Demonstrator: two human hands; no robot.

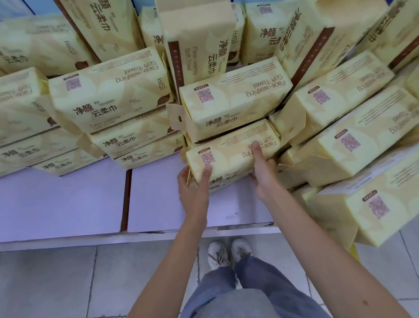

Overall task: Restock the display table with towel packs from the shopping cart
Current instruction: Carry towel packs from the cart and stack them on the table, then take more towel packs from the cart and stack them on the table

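The towel pack you are handling is pale yellow and lies lengthwise near the middle of the display table, tucked under a second pack of the same kind. The tabletop is a pale lilac surface split by a dark seam running from front to back. Stacks of identical packs fill its back and left, and leaning packs crowd the right side, the nearest ones hanging over the front edge. Below the edge you see grey floor tiles and your shoes. Your hands are apart, both clamped on the same pack. Your left hand wraps its left end with the thumb on top, and your right hand grips the front right part, thumb laid across the top and fingers curled beneath. Whether the pack's underside rests on the tabletop you cannot tell. Bare surface lies between the pack and the front edge, and a wider bare strip runs along the front left.
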